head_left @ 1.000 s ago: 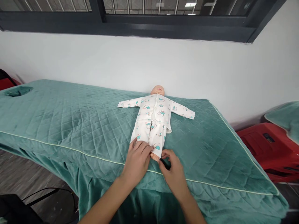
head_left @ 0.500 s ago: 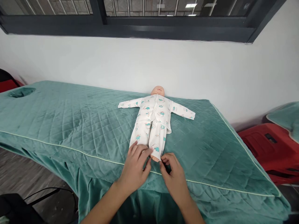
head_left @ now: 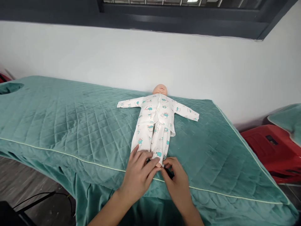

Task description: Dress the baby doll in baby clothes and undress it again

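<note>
Pinching trouser cuff (head_left: 162,161) tight with right hand (head_left: 176,182) at 6 o'clock of doll (head_left: 157,111) lying on green bed (head_left: 94,122), resting left hand (head_left: 138,174) on 7 o'clock trouser leg (head_left: 141,138) with grip impossible to tell.

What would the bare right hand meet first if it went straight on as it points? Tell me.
The right hand would likely meet the teal-printed white cloth trouser leg of the baby doll first. The fingertips appear right at its hem; whether they touch it is hard to tell.
</note>
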Demonstrator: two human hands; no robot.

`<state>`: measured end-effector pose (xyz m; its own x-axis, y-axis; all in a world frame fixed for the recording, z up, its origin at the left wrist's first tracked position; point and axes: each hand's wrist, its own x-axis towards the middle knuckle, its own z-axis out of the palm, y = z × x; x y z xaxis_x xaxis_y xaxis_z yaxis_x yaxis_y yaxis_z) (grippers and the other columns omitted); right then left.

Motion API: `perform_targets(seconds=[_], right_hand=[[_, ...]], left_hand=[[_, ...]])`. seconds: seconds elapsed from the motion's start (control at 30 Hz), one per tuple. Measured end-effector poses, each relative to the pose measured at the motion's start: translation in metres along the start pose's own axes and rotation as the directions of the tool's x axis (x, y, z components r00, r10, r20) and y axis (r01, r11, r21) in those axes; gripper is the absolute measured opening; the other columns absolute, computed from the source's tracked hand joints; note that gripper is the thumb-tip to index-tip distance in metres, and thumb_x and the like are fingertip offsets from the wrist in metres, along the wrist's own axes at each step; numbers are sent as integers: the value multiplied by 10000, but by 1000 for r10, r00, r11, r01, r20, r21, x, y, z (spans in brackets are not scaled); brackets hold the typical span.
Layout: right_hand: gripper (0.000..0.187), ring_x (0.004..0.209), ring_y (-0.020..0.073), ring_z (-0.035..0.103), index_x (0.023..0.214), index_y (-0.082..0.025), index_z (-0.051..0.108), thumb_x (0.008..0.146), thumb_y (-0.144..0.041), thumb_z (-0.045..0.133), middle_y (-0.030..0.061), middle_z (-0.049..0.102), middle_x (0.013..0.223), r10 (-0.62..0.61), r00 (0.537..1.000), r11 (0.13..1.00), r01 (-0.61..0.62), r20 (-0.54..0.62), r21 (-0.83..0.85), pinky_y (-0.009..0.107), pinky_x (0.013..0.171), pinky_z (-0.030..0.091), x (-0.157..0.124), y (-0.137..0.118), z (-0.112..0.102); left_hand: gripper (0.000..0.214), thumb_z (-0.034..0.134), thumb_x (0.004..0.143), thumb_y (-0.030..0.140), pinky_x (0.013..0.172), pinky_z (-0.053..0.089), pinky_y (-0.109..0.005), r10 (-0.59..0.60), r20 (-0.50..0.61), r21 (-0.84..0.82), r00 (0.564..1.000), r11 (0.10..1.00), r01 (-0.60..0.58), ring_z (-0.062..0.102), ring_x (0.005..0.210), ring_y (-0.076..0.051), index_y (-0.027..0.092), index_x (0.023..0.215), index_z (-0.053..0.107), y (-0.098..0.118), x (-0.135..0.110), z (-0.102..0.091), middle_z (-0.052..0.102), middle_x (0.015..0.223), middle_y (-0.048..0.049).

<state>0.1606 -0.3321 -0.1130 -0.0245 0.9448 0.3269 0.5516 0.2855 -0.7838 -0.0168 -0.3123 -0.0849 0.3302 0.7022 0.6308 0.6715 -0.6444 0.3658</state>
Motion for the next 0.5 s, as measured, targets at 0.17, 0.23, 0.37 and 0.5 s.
perform_targets(seconds=[0.17,0.23,0.37,0.5], right_hand=[[138,830,154,568,1056,-256,606,933,-198,624,9,585,949,-3,1000,996,5,-26,95,273,733,459,-1,1,-5],[126,813,154,572,1054,-259,611,936,-217,624,13,581,947,8,1000,992,-4,-25,124,272,724,470,-2,0,-9],[81,803,178,605,1018,-259,631,940,-278,621,35,615,948,55,998,987,-47,-42,155,290,719,502,-13,-4,-16],[78,872,229,645,939,-274,669,940,-322,608,58,670,947,78,995,979,-64,-65,196,330,782,529,-45,-11,-4]], left_hand=[[374,661,917,199,1173,386,-569,39,-21,-35,999,999,-40,558,1215,-256,230,1284,591,-5,-12,-5,623,1192,-96],[435,656,911,179,1174,389,-580,51,-62,-34,997,998,-53,533,1267,-274,224,1331,555,-14,-25,-13,585,1271,-119],[412,587,906,81,1133,444,-539,-85,-192,74,978,992,101,534,1295,-263,268,1272,555,-55,-78,-38,570,1290,-102],[259,529,934,161,1051,505,-505,-414,-377,182,829,844,504,586,1206,-260,260,1171,568,-117,-164,-78,580,1258,-98]])
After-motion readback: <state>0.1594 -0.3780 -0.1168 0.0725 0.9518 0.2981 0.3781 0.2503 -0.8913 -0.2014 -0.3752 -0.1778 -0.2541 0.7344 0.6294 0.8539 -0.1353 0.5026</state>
